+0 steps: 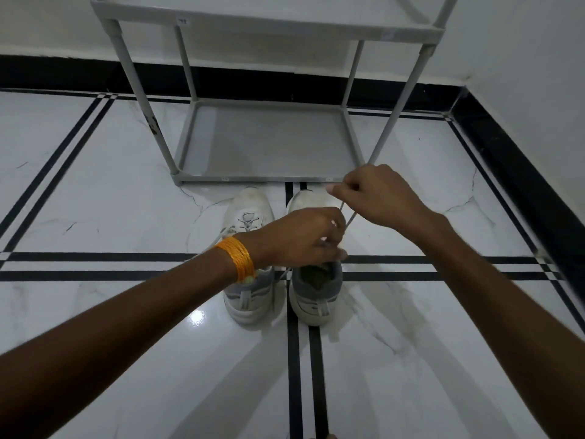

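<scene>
On the white tiled floor (95, 191) just ahead of the person, a pair of pale shoes stands side by side, heels nearest and toes pointing at a grey rack. The work is on the right-hand shoe (316, 299), and the step looks like the middle of tying its lace. The left hand (304, 239), an orange band (235, 261) on its wrist, sits low over that shoe's tongue with fingers curled, pinching the lace close to the eyelets; exactly what it holds under the fingers is hidden. The right hand (380, 194) is raised a little further off and pinches the free end, so the lace (350, 220) runs taut between the two. The left-hand shoe (250, 213) looks already laced. Next would likely be forming a loop or drawing the knot down, which needs the low pinch kept firm while the far end comes round. Beyond, the rack (266, 144) stands against the wall (522, 42).
</scene>
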Available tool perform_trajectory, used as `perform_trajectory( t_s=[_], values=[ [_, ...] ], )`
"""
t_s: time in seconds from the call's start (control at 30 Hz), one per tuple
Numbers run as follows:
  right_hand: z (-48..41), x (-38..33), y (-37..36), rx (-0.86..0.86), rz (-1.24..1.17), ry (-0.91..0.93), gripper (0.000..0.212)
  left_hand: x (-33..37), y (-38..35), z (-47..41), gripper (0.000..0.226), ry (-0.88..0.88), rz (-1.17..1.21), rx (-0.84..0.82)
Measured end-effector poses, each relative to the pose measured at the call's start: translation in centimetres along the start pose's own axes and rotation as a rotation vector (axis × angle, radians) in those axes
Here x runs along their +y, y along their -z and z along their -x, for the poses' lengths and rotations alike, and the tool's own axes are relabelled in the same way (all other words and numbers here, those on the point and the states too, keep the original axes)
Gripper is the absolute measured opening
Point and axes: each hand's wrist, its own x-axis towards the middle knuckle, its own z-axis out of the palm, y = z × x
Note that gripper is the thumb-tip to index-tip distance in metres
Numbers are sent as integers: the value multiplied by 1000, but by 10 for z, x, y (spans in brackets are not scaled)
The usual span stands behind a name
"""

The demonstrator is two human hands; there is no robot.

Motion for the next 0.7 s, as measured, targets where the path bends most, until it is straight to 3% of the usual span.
perform_trajectory(
  t_s=[0.07,0.23,0.33,0.43,0.5,0.57,0.63,0.7],
  values=[
    [-5,-7,8,91,121,95,46,3,3,-3,36,-71,-128,-54],
    [-13,-12,10,135,258,262,35,5,27,-18,35,-50,-606,69],
    [-13,-6,5,158,198,224,28,10,35,-27,39,24,-638,88],
    [-8,5,3,102,35,166,10,5,29,-29,50,180,-293,93],
    [0,8,0,133,-129,91,22,2,29,-29,48,356,121,93],
    [13,6,-4,176,-314,-36,18,-1,33,-29,40,542,517,80],
    [24,2,-13,67,-454,-153,9,-3,37,-28,33,600,668,48],
    [30,-1,-25,-112,-546,-234,11,-3,37,-28,26,611,653,48]
  ],
)
